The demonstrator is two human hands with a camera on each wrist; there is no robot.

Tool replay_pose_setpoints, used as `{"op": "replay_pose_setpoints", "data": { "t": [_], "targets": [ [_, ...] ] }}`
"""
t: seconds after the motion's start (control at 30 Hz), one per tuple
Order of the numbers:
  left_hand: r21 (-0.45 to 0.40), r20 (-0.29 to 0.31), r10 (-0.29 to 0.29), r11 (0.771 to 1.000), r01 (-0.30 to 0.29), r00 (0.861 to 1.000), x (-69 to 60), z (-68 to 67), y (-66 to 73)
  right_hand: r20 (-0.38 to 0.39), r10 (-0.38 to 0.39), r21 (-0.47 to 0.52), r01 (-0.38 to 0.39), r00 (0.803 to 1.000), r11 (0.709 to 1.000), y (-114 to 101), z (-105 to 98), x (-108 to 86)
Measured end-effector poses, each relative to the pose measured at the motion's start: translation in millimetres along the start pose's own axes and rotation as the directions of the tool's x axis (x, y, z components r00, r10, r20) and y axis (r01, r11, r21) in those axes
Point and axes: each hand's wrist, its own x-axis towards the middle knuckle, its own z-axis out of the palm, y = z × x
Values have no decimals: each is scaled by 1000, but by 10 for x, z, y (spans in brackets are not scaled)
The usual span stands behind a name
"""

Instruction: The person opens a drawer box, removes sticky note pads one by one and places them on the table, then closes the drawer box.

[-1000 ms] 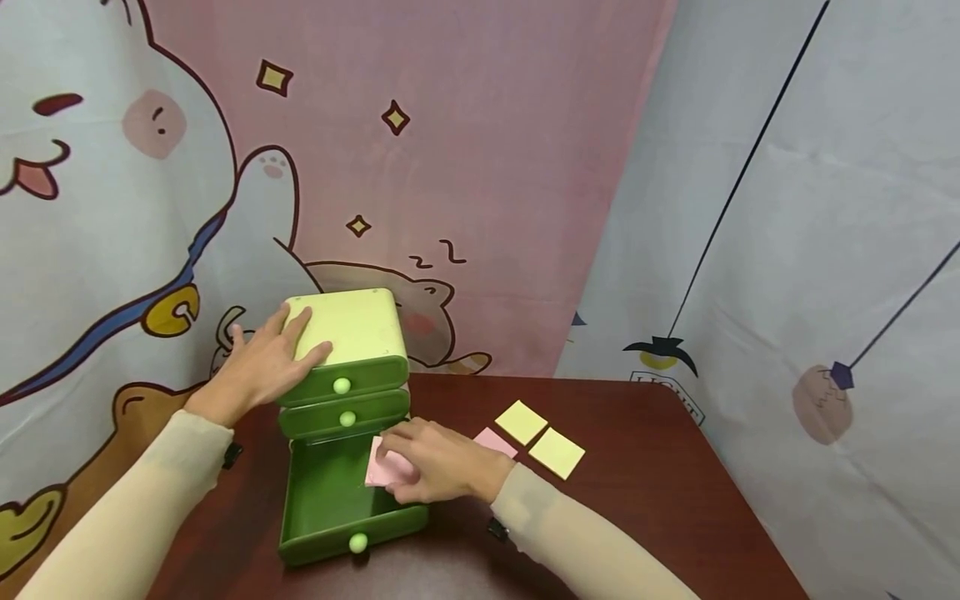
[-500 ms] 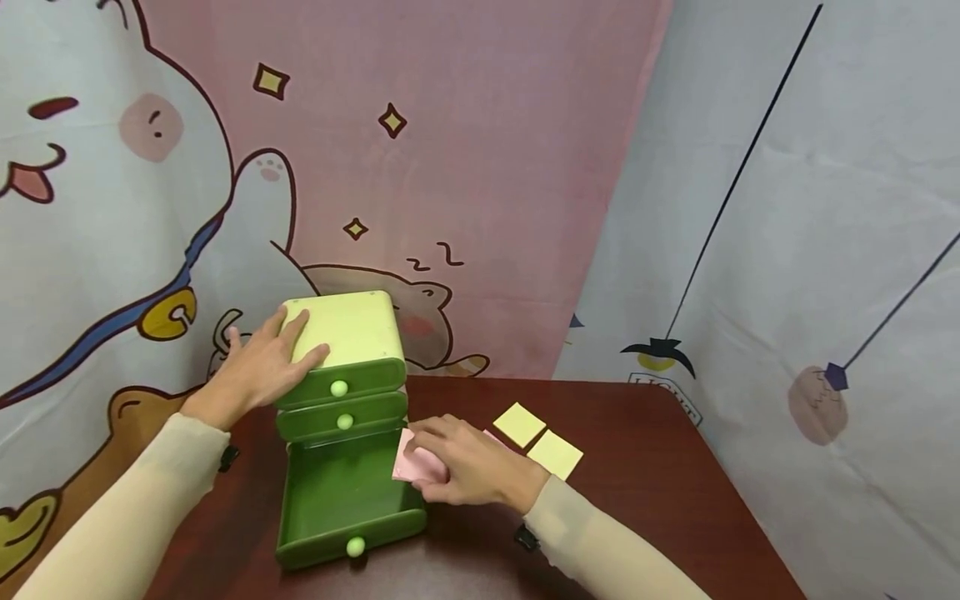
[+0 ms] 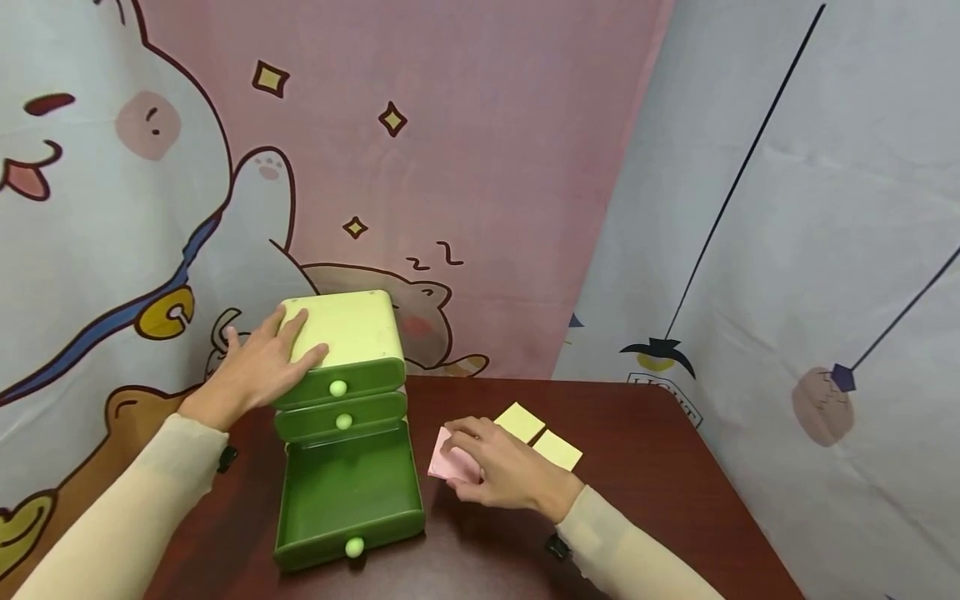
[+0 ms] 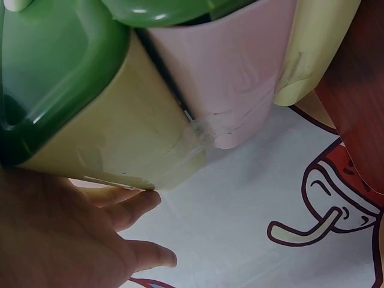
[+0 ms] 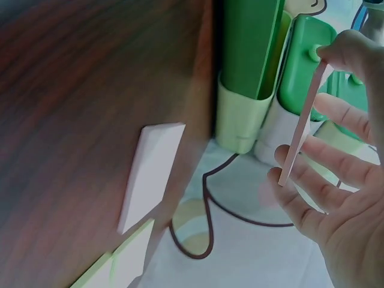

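Note:
My left hand (image 3: 258, 362) rests on the yellow top of a small drawer unit (image 3: 352, 325), fingers spread. In the left wrist view its fingers (image 4: 135, 210) lie along the unit's edge. The bottom green drawer (image 3: 311, 552) is pulled out with nothing visible inside; the two drawers above it look closed. To the right of that drawer, my right hand (image 3: 517, 467) holds a pink sticky note pad (image 3: 448, 460) between thumb and fingers, above the table. The right wrist view shows the pad (image 5: 303, 129) edge-on. Another pink pad (image 5: 153, 174) lies on the table, hidden by the hand in the head view.
Two yellow sticky note pads (image 3: 520, 422) lie side by side on the dark red table (image 3: 630, 500), just behind my right hand. A printed cloth (image 3: 487, 167) hangs behind the table, close to the drawer unit.
My right hand has moved right with the pink pad, from over the open drawer to over the table beside it. The left hand stays on the unit's top.

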Motion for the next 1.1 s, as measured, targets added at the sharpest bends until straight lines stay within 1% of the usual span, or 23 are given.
{"op": "replay_pose_setpoints", "data": {
  "t": [0.2,0.37,0.63,0.73,0.9,1.1],
  "targets": [
    [-1,-1,8,1000,-8,1000,-10,-10,-8,-4,52,17,-52,999,999,83,-8,-167],
    [-2,-2,2,1000,-2,1000,-7,-5,-25,-10,69,1,-69,998,998,150,-11,-293],
    [-3,-1,6,1000,-6,1000,23,-11,-23,12,126,-29,-126,992,992,237,3,-494],
    [-5,2,10,1000,-10,1000,28,-5,-10,12,153,-36,-153,988,988,275,10,-592],
    [-8,2,14,1000,-14,1000,20,8,-17,27,217,-46,-216,976,975,329,31,-759],
    [-6,-1,8,1000,-8,1000,2,13,-40,17,245,-88,-243,969,966,339,53,-888]
  ]
}}
